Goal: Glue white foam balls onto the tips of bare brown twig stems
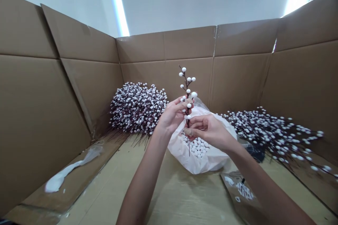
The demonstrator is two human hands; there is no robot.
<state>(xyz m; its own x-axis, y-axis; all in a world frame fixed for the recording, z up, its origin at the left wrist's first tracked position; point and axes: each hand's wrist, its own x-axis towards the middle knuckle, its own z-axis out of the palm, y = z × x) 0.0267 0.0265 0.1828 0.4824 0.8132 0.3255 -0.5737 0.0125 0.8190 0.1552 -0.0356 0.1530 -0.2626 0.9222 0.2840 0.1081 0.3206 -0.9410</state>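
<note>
Upright in front of me is an artificial berry stem, dark brown with white round berries. My left hand pinches it around the middle, fingers closed among the berries. Lower down, my right hand grips the stem between thumb and fingers, with the thin bare end pointing down below. Beneath both hands lies an open white plastic bag holding loose white berries. Part of the bag's back side is hidden by my hands.
Bundled berry stems lie at the back left, and more berry stems spread on the right. Cardboard walls enclose the table. A white plastic strip rests at left; a cardboard piece with white smears sits front right.
</note>
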